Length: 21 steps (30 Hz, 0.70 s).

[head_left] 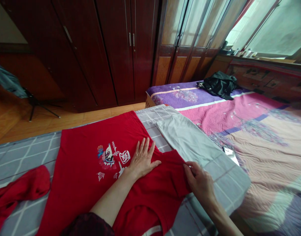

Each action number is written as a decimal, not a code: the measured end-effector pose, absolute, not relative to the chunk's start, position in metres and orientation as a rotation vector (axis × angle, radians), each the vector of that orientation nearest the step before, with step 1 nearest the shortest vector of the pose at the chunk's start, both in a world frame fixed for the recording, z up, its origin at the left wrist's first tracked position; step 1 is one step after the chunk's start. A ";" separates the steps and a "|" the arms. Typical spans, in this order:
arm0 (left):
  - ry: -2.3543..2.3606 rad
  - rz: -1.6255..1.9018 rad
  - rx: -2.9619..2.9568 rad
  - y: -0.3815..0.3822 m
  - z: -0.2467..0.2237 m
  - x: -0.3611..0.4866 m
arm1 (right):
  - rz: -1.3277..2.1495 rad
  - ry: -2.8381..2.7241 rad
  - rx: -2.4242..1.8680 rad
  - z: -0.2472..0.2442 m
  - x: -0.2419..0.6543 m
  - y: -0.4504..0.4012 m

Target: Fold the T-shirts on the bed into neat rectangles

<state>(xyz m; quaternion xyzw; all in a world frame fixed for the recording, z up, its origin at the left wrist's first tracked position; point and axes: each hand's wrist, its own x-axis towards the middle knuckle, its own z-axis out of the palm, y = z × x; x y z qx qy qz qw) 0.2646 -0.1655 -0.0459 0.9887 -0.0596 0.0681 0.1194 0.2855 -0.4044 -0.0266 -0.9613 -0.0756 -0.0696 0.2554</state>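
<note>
Head view: red T-shirt (91,154) lies flat on the grey checked sheet (22,147), long axis running near to far. My left hand (141,159) presses it, fingers spread. My right hand (199,182) pinches the shirt's right edge; grey folded garment (187,137) just beyond.

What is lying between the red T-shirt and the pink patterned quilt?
In the head view, a folded pale grey garment lies between the red T-shirt and the pink quilt, resting on the grey checked sheet.
</note>
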 end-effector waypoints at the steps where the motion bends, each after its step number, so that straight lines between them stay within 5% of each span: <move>1: -0.179 0.192 2.887 -0.168 -0.045 0.263 | -0.165 -0.204 -2.595 -0.028 0.285 -0.406; 17: -0.503 -0.233 2.713 -0.191 -0.024 0.191 | -0.179 -0.292 -2.800 -0.023 0.294 -0.404; 21: -0.504 -0.275 2.650 -0.183 0.004 0.134 | -0.535 -0.514 -2.795 -0.019 0.283 -0.407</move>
